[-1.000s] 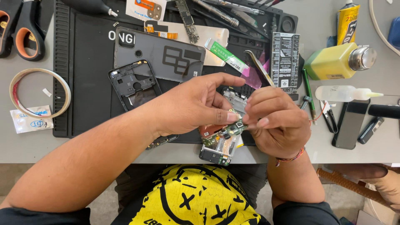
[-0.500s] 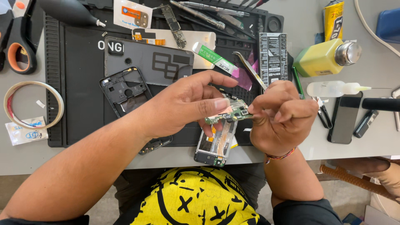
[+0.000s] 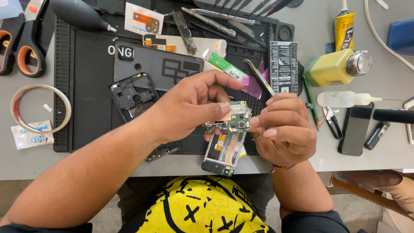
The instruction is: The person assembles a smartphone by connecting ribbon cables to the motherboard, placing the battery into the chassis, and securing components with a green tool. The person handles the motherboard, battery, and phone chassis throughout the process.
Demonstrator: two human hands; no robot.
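— What have my hands got?

— My left hand (image 3: 189, 108) pinches a small circuit board (image 3: 228, 121) between thumb and fingers, above the table's near edge. My right hand (image 3: 284, 129), fingers curled together, pinches the board's other end.

— And under it?

— An opened phone (image 3: 224, 151), lying on the black mat (image 3: 86, 86).

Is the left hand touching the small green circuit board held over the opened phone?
Touching. The head view shows the left hand with its thumb pressed flat on the small green circuit board, no gap between them, above the opened phone.
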